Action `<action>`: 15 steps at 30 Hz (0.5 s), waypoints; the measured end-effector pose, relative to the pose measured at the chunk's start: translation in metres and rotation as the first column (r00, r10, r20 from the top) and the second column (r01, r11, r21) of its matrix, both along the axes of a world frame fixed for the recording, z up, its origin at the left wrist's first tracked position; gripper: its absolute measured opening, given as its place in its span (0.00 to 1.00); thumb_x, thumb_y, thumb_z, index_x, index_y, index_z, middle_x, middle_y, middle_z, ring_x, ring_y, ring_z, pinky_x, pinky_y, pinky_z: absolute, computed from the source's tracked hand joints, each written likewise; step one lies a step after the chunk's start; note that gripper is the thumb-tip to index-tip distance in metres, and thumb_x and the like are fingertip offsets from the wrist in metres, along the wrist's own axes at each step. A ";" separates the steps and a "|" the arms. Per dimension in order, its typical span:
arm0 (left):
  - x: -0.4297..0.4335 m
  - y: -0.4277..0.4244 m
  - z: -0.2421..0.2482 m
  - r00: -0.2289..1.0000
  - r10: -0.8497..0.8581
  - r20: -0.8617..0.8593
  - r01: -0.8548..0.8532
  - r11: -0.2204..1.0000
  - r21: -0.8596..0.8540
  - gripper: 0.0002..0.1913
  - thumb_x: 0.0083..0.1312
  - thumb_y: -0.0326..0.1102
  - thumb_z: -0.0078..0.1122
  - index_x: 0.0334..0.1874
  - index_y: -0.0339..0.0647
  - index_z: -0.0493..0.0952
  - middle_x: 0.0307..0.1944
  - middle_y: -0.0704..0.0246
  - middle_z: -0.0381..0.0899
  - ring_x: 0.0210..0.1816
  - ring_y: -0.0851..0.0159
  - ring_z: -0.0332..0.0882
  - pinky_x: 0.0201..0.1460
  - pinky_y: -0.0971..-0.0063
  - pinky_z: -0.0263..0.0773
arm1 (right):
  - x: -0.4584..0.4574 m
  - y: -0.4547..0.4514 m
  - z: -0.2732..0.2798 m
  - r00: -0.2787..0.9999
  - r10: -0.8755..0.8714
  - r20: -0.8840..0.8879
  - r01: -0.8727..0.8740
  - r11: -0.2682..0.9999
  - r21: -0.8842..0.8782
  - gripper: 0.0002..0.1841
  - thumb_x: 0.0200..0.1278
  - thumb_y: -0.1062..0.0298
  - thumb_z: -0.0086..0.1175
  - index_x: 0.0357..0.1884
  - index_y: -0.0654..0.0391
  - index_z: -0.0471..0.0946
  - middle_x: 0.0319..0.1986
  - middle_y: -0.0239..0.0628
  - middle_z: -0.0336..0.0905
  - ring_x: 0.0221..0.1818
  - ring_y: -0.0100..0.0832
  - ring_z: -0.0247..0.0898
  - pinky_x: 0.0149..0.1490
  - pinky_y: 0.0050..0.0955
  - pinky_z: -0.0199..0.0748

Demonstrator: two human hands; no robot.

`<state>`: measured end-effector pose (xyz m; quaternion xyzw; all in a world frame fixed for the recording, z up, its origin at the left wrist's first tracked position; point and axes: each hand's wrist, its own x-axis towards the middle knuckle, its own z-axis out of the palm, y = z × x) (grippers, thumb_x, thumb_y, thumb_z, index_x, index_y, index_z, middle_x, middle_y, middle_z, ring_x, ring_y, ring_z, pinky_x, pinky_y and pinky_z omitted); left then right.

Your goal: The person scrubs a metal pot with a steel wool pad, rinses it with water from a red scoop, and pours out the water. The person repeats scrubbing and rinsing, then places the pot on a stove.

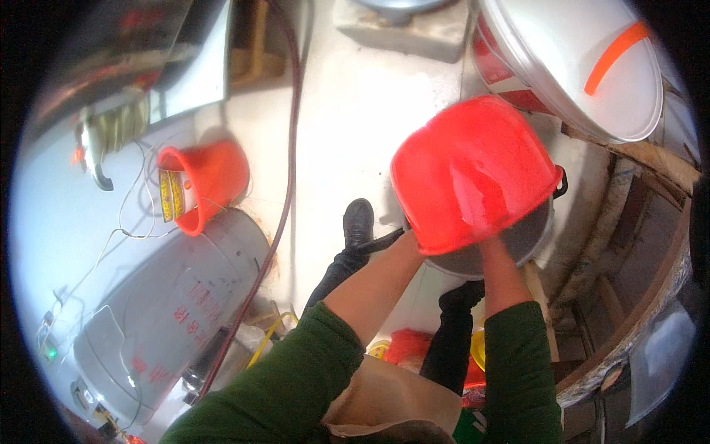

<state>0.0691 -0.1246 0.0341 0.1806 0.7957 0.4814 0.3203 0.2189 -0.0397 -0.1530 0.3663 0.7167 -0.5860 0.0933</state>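
A red plastic tub (471,172) is tipped over with its rim toward me. It covers part of a round metal pot (463,263) that has a black side handle (561,183). My left forearm (383,283) reaches to the tub's near left rim, and a long dark handle (385,240) shows beside that wrist. My right forearm (505,272) passes under the rim, over the pot's mouth. Both hands are hidden behind the tub, so their grip does not show. Below the arms are my dark shoe (358,219) and a tan apron (388,394).
A large white bucket (566,66) stands at the upper right beside wooden boards (638,150). On the left, an orange bucket (222,172) lies near a grey cylindrical tank (172,316) bearing red writing. A dark red hose (294,111) runs down the floor. Cables hang at the left wall.
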 end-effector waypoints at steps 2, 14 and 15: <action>-0.002 -0.001 0.009 1.000 -0.002 -0.012 0.002 1.000 -0.022 0.23 0.59 0.44 0.64 0.54 0.42 0.72 0.47 0.61 0.78 0.52 0.60 0.75 0.55 0.68 0.70 | 0.002 0.007 0.014 0.996 0.008 0.085 -0.011 1.000 0.029 0.24 0.59 0.66 0.52 0.59 0.59 0.67 0.53 0.43 0.70 0.54 0.42 0.68 0.60 0.44 0.66; -0.004 0.015 0.062 0.984 -0.157 0.081 0.170 0.965 -0.199 0.22 0.61 0.42 0.62 0.55 0.41 0.71 0.45 0.60 0.79 0.50 0.59 0.75 0.53 0.68 0.70 | 0.013 0.019 0.110 0.906 0.167 0.389 -0.241 0.959 0.150 0.26 0.59 0.67 0.53 0.60 0.59 0.66 0.58 0.44 0.66 0.58 0.44 0.65 0.63 0.44 0.63; -0.004 0.017 0.068 0.981 -0.173 0.087 0.188 0.959 -0.211 0.22 0.61 0.42 0.62 0.55 0.41 0.71 0.45 0.60 0.79 0.50 0.59 0.76 0.53 0.68 0.70 | 0.014 0.019 0.113 0.898 0.176 0.403 -0.255 0.955 0.152 0.26 0.59 0.67 0.53 0.60 0.59 0.66 0.58 0.44 0.66 0.59 0.44 0.64 0.63 0.44 0.63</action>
